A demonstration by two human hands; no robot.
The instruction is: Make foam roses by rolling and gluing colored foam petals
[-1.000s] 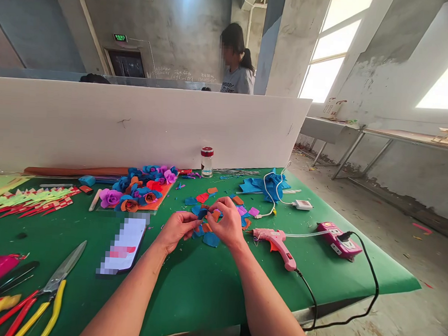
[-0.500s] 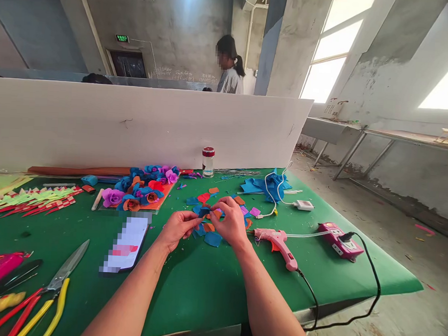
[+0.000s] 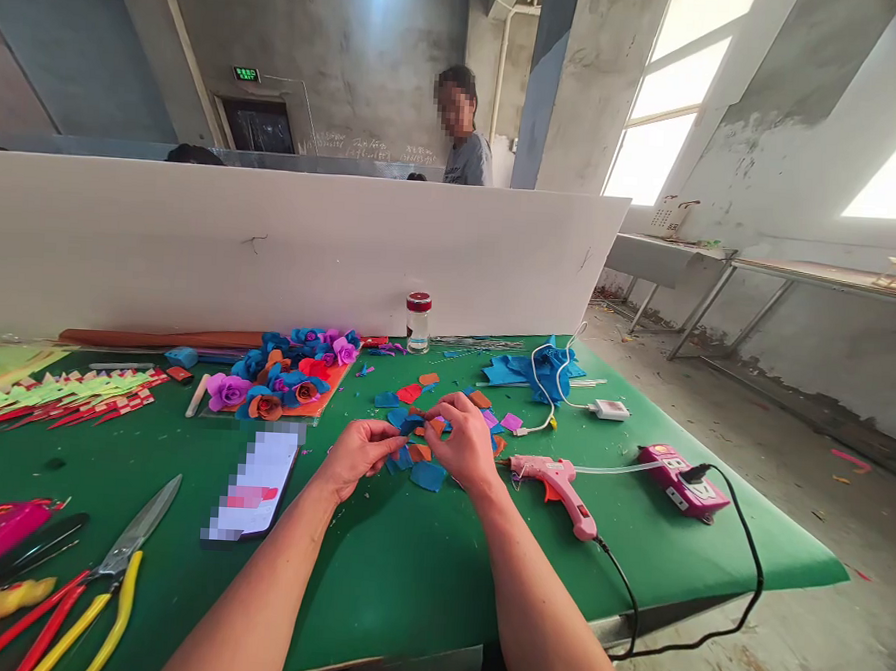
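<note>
Both my hands meet above the green table (image 3: 421, 564), just over a scatter of cut foam petals (image 3: 426, 475) in blue, orange, red and purple. My left hand (image 3: 358, 453) pinches the left end of a small blue and orange foam piece (image 3: 417, 425). My right hand (image 3: 461, 441) curls its fingers round the right end of the same piece. A pink hot glue gun (image 3: 560, 485) lies just right of my right hand. Finished foam roses (image 3: 285, 377) sit in a heap to the back left.
A phone (image 3: 252, 485) lies left of my left arm. Scissors and pliers (image 3: 97, 577) lie at the front left. A pink power strip (image 3: 685, 481), a white charger (image 3: 607, 409), a small jar (image 3: 418, 322) and a white partition board (image 3: 272, 246) are around. A person stands behind the board.
My hands have hardly moved; the fingers keep working the small foam piece. The person behind the board has turned and shifted slightly.
</note>
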